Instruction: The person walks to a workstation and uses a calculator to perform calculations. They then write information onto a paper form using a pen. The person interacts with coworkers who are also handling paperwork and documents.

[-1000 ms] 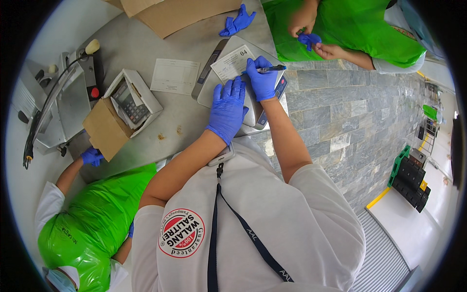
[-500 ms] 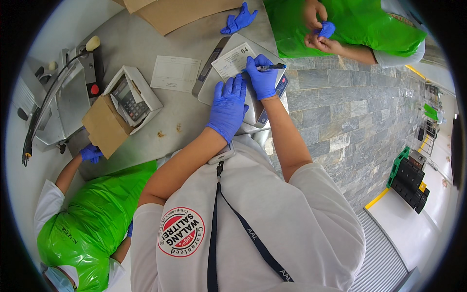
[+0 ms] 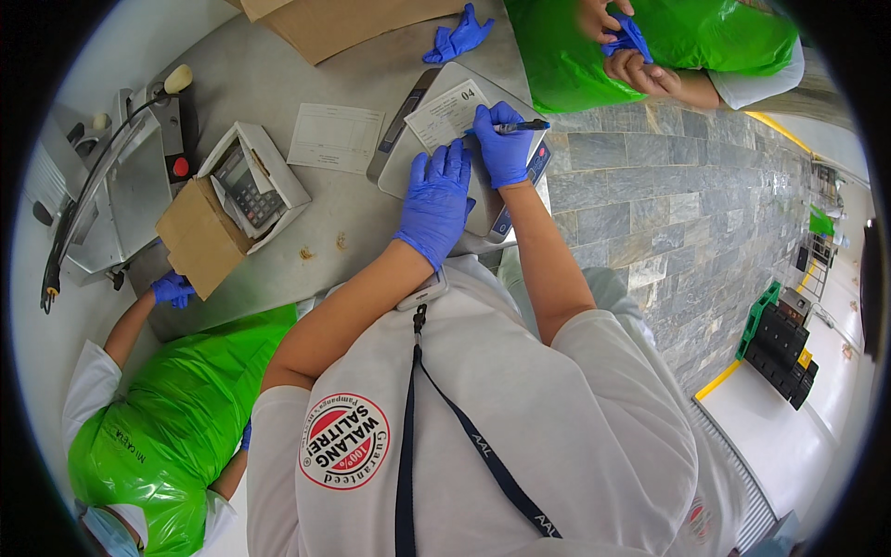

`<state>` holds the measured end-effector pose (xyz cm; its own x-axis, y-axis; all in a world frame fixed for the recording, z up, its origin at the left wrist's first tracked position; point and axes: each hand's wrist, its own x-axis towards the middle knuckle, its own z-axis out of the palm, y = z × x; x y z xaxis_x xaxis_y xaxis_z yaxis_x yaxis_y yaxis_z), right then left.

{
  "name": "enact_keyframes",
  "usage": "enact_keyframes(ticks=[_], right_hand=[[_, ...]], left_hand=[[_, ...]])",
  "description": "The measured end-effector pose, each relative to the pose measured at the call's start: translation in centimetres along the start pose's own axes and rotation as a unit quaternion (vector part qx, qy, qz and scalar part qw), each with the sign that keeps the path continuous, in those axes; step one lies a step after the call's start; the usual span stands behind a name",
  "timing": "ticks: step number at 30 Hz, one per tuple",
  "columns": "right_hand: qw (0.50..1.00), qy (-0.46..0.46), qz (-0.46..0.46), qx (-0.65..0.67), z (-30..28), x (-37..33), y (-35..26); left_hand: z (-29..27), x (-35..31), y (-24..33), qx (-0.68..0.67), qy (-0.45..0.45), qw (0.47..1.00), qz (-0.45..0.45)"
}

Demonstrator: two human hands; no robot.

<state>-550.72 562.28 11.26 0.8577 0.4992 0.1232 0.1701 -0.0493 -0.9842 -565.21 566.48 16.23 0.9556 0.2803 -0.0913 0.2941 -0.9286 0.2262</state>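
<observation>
My left hand [image 3: 434,200], in a blue glove, lies flat with its fingers stretched over the lower edge of a printed white card [image 3: 447,113]. The card rests on a flat grey scale [image 3: 397,165]. My right hand [image 3: 504,153], also gloved in blue, is closed around a dark pen [image 3: 524,126] beside the card's right side. The pen's tip is hidden by my fingers. Past my right wrist shows a dark panel [image 3: 536,165] with a red button. Left of the scale, another printed paper [image 3: 334,137] lies on the metal table [image 3: 357,213].
An opened box [image 3: 292,186] holding a calculator [image 3: 251,190] stands at left, near a metal machine [image 3: 130,195]. A blue glove [image 3: 458,39] and a cardboard box [image 3: 343,23] lie at the far side. Co-workers in green aprons stand at lower left [image 3: 167,446] and upper right [image 3: 687,42].
My hands stay nearly in place, the pen still held. The upper-right co-worker has stretched out a blue glove between their hands. White clothing of another person has appeared behind my right side.
</observation>
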Motion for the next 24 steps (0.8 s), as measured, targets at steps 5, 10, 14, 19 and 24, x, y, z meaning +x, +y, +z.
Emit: enact_keyframes(ticks=[5, 10, 14, 19, 24], right_hand=[[1.0, 0.008, 0.007, 0.002, 0.0, 0.0, 0.1], [1.0, 0.004, -0.002, -0.002, -0.1, -0.1, -0.5], [1.0, 0.023, -0.004, -0.006, -0.1, 0.0, -0.2], [0.999, 0.026, 0.011, 0.016, -0.1, -0.1, 0.1], [1.0, 0.019, 0.007, 0.012, -0.2, -0.1, 0.1]], left_hand=[[0.1, 0.0, 0.0, 0.001, 0.004, 1.0, 0.003], [0.1, 0.0, -0.1, -0.006, 0.005, 1.0, 0.007], [0.1, -0.1, -0.1, -0.011, 0.009, 1.0, 0.008], [0.2, -0.1, -0.1, -0.019, 0.012, 1.0, 0.007], [0.2, -0.1, -0.1, -0.012, 0.012, 1.0, 0.011]])
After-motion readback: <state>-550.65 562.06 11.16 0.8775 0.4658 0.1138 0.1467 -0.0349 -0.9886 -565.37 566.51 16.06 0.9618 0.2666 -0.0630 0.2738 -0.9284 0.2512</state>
